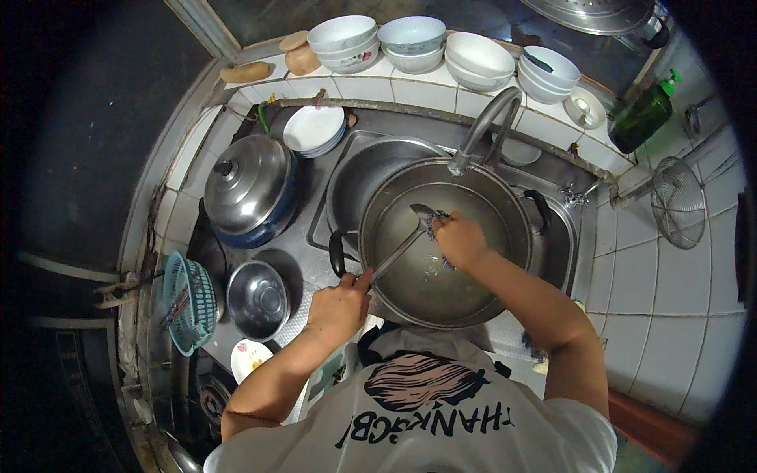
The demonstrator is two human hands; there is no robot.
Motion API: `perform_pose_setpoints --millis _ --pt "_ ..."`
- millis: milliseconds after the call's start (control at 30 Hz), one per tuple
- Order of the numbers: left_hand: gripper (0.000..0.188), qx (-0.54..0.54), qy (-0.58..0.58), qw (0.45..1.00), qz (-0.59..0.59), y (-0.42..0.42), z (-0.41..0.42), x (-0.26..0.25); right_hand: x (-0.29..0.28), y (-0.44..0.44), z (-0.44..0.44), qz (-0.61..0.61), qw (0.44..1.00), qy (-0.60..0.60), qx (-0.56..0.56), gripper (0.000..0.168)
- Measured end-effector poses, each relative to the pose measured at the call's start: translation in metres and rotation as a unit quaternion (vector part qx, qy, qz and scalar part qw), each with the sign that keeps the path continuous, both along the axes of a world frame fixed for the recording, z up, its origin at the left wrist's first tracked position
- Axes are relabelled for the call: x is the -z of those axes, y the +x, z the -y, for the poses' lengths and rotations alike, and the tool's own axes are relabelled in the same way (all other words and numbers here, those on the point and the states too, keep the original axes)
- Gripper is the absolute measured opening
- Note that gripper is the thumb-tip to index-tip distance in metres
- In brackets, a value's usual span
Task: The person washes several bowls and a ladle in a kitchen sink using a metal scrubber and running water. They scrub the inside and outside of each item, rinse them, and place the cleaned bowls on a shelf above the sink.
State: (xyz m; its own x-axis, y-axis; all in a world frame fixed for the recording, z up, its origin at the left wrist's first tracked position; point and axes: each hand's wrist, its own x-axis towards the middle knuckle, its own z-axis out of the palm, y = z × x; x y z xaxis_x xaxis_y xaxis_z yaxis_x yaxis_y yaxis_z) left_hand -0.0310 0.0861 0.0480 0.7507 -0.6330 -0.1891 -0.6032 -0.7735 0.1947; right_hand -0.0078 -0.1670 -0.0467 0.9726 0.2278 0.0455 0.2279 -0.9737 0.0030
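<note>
A large metal pot (526, 236) with black side handles holds cloudy water and rests over the sink, under the curved faucet (473, 142). My left hand (340, 307) grips the handle of a metal ladle or spatula (402, 248), near the pot's left rim. The tool slants into the pot, its head above the water. My right hand (458, 239) is closed on a dark mesh scrubber (436, 222), pressed against the tool's head. What the scrubber's far side touches is hidden by my fingers.
Stacked bowls (479, 59) and a green pump bottle (644, 115) line the tiled ledge. Left of the sink stand a lidded pot (248, 183), plates (313, 130), a steel bowl (258, 300) and a teal basket (189, 301). A wire strainer (678, 202) hangs at right.
</note>
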Motion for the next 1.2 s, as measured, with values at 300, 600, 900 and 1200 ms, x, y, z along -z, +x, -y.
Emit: perform_pose_setpoints --millis 300,600,900,1200 --pt "0.044 -0.014 0.022 1.0 0.011 -0.006 0.001 0.0 -0.003 0.01 0.034 -0.177 0.982 0.006 0.072 0.018" --pt "0.044 -0.002 0.019 0.999 0.028 -0.003 0.0 0.001 0.059 0.031 0.057 -0.171 0.972 0.08 0.143 0.024" --pt "0.045 0.012 0.011 0.999 0.036 -0.001 -0.003 0.003 -0.014 0.02 0.012 -0.045 0.984 0.16 -0.061 0.035" --pt "0.048 0.066 0.007 0.993 0.1 0.001 -0.012 0.01 -0.002 0.063 0.068 -0.186 0.966 0.178 0.023 0.038"
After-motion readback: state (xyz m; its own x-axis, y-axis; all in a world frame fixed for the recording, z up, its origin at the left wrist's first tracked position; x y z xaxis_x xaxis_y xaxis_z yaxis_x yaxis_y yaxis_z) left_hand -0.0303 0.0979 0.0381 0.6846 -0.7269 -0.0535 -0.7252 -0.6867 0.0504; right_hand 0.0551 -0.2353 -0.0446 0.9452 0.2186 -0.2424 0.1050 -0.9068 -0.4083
